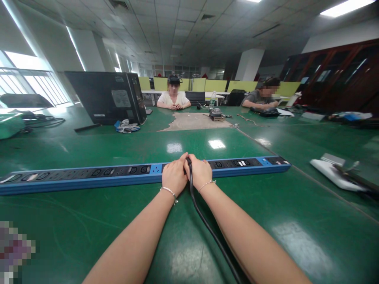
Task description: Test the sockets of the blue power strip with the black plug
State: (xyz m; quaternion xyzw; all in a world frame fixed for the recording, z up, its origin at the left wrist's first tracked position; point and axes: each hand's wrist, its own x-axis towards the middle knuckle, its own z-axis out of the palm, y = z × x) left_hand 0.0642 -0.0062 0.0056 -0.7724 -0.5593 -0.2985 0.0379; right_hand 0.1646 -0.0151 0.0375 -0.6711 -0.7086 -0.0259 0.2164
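A long blue power strip point(112, 180) with black sockets along its top lies across the green table in front of me. Over its middle my left hand point(174, 173) and my right hand point(200, 172) are pressed together, fingers closed around the plug end of a black power cord point(201, 213). The plug point(189, 161) shows only in part between the thumbs. Whether it sits inside a socket is hidden by my hands. From there the cord runs down toward me between my forearms.
A black computer case point(103, 96) stands at the back left, with work gloves point(127, 126) beside it. Cardboard point(192, 121) lies farther back. Two people sit across the table, near a bottle point(212, 99). A white device point(334, 173) is at the right.
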